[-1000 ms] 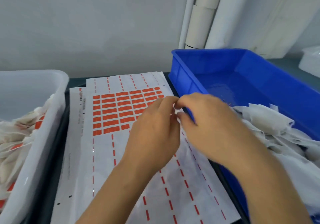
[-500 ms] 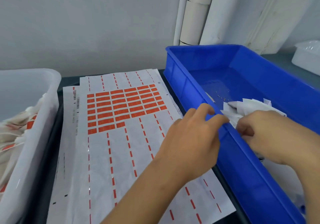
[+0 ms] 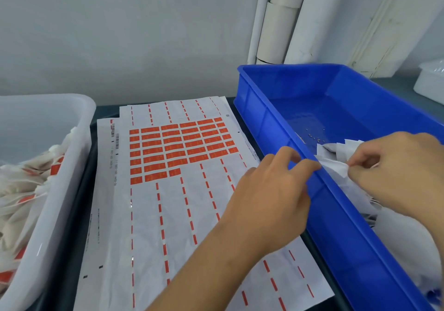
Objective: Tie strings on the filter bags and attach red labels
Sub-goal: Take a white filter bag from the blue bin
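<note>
A white filter bag (image 3: 336, 170) lies over the near rim of the blue crate (image 3: 271, 118), on top of a pile of more white bags (image 3: 406, 234) inside it. My right hand (image 3: 398, 174) pinches the bag's upper edge. My left hand (image 3: 276, 190) reaches over the crate's rim, thumb and forefinger touching the bag's left corner. A white backing sheet (image 3: 149, 226) on the table carries rows of red labels (image 3: 180, 147) in its upper part.
A white tub (image 3: 50, 190) at the left holds finished bags with red labels (image 3: 21, 186). White rolls (image 3: 288, 17) lean on the wall behind the crate. A white container (image 3: 430, 80) stands at the far right.
Both hands have moved right, from above the label sheet to the blue crate. They now hold a white bag at the crate's rim.
</note>
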Demonstrator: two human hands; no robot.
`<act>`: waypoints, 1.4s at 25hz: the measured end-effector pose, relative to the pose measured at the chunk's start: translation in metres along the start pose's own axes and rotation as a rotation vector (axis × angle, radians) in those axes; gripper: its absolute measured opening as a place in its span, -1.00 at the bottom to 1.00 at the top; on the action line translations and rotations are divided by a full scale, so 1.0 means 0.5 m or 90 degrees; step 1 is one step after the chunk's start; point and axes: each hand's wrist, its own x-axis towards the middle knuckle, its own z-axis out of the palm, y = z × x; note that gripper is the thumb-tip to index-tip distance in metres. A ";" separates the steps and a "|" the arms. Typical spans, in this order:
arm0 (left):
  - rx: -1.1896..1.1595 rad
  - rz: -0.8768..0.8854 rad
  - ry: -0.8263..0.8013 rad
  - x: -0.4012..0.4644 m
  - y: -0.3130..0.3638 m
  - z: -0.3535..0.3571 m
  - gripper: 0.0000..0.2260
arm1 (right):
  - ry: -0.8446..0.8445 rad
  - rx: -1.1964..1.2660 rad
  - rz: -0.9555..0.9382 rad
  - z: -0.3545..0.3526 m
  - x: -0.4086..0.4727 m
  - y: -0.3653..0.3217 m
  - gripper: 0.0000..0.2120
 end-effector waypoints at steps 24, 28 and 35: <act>-0.261 -0.127 0.019 0.020 0.006 -0.022 -0.43 | 0.272 0.260 -0.135 -0.025 0.007 -0.038 -0.83; -0.586 -0.134 0.144 0.023 -0.026 -0.084 -0.44 | 0.253 0.335 -0.274 -0.051 -0.023 -0.150 -0.88; -0.466 -0.267 0.275 -0.085 -0.161 -0.139 -0.91 | 0.017 0.533 -0.257 0.072 -0.030 -0.289 -0.92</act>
